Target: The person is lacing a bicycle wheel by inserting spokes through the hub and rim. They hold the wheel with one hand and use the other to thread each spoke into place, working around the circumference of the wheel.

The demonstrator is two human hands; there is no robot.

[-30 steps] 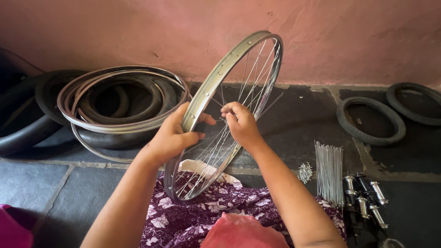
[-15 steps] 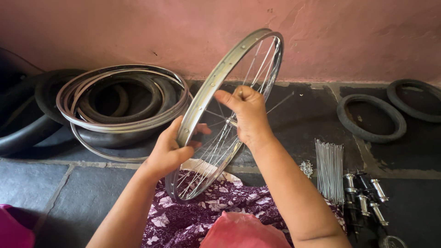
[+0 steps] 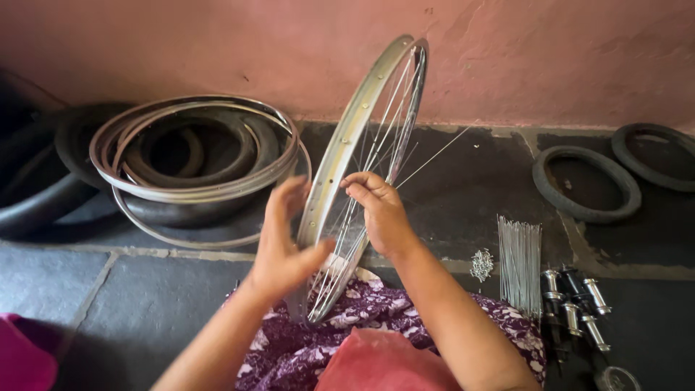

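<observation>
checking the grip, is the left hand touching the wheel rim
Touching. The head view shows the left hand with its thumb pressed against the upright wheel rim, no gap between them.

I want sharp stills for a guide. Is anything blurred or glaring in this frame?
Head view: the left hand is smeared by motion; the right hand and wheel rim are sharper. Light is soft and even, with only a mild sheen on the rim and no harsh glare.

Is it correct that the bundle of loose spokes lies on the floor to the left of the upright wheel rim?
No. In the head view the bundle of loose spokes lies on the floor to the right of the upright wheel rim, not to the left.
</observation>
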